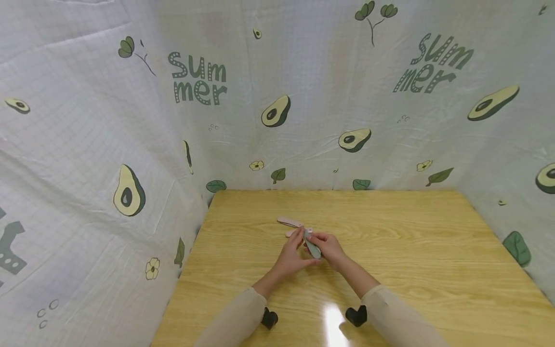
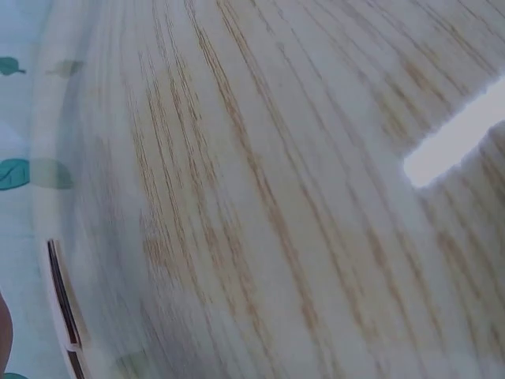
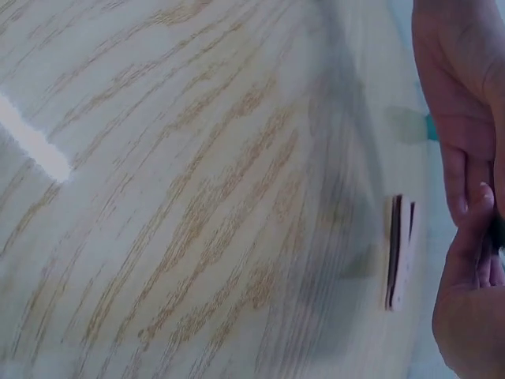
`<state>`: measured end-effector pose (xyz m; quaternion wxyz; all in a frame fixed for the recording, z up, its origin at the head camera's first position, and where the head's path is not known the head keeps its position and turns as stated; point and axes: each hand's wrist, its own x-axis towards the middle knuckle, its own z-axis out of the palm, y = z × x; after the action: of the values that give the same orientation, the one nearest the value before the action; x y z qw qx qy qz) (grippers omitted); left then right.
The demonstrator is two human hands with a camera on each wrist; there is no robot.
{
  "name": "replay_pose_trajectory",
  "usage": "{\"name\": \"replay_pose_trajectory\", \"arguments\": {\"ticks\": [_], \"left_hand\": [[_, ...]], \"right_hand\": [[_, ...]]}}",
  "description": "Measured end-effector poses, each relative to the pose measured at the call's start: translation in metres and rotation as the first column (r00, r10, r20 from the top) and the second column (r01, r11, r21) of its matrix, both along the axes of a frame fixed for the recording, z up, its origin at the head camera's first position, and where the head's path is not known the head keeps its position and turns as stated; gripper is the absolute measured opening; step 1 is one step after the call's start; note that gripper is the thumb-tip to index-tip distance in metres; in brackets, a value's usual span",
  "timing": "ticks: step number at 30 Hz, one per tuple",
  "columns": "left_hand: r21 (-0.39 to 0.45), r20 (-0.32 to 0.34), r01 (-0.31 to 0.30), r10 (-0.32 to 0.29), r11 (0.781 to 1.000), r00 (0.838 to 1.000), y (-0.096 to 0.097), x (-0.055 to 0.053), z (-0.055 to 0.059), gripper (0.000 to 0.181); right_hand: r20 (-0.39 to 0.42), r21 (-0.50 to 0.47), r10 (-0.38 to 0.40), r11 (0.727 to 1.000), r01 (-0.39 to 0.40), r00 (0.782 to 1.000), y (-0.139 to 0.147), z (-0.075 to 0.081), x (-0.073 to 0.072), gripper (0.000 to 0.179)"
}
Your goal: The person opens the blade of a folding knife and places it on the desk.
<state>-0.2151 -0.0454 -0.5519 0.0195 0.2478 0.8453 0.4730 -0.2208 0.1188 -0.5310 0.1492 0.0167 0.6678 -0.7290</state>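
Note:
A slim, flat, grey-green piece with a rounded lower end is held slanted between the two hands over the table; its exact kind I cannot tell. My left hand holds it from the left, fingers near its upper end and thumb at its lower end. From the right, my right hand pinches it close to the top. Just beyond the fingers lies a long pink strip, whose dark edge shows in the right wrist view. A second pink strip is partly hidden behind the left fingers.
All this is on a wood-grain table. White cloth printed with avocados and leaves hangs along its back and sides. A bright light reflection falls on the near part of the tabletop, between the forearms.

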Motion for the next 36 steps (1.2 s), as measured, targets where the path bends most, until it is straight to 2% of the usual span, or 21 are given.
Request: {"name": "replay_pose_trajectory", "arguments": {"ticks": [4,7,11,16,22,28,36], "left_hand": [[-0.065,-0.029,0.011,-0.013,0.998,1.0,0.0004,0.001,0.001,0.101],[-0.132,-0.075,0.006,-0.016,0.991,0.997,0.0012,0.0019,0.0024,0.099],[-0.156,-0.106,0.006,-0.023,0.988,0.994,0.0029,0.002,0.0033,0.1],[-0.159,-0.113,0.001,-0.019,0.987,0.993,0.0031,0.0033,0.0058,0.101],[-0.163,-0.101,0.002,-0.019,0.987,0.995,0.0001,0.0063,0.0081,0.099],[-0.153,-0.113,0.025,-0.043,0.988,0.993,-0.0025,0.0066,0.0048,0.095],[-0.136,-0.115,0.029,-0.045,0.99,0.992,-0.004,0.0051,0.0012,0.094]], "right_hand": [[0.021,-0.009,0.035,0.999,-0.035,0.999,0.0041,0.0003,-0.0012,0.038],[0.007,0.028,0.004,1.0,-0.004,1.0,0.0031,0.0016,-0.0004,0.035],[-0.023,0.058,-0.058,0.997,0.059,0.998,-0.0014,0.0029,0.0016,0.033],[-0.054,0.071,-0.072,0.995,0.076,0.996,-0.0033,0.0027,0.0027,0.037],[-0.092,0.062,-0.047,0.997,0.053,0.995,-0.0002,0.0039,0.0028,0.055],[-0.098,0.05,-0.052,0.997,0.057,0.994,0.0031,0.0043,0.0016,0.053],[-0.102,0.06,-0.041,0.997,0.048,0.994,0.0027,0.0036,0.0024,0.054]]}}
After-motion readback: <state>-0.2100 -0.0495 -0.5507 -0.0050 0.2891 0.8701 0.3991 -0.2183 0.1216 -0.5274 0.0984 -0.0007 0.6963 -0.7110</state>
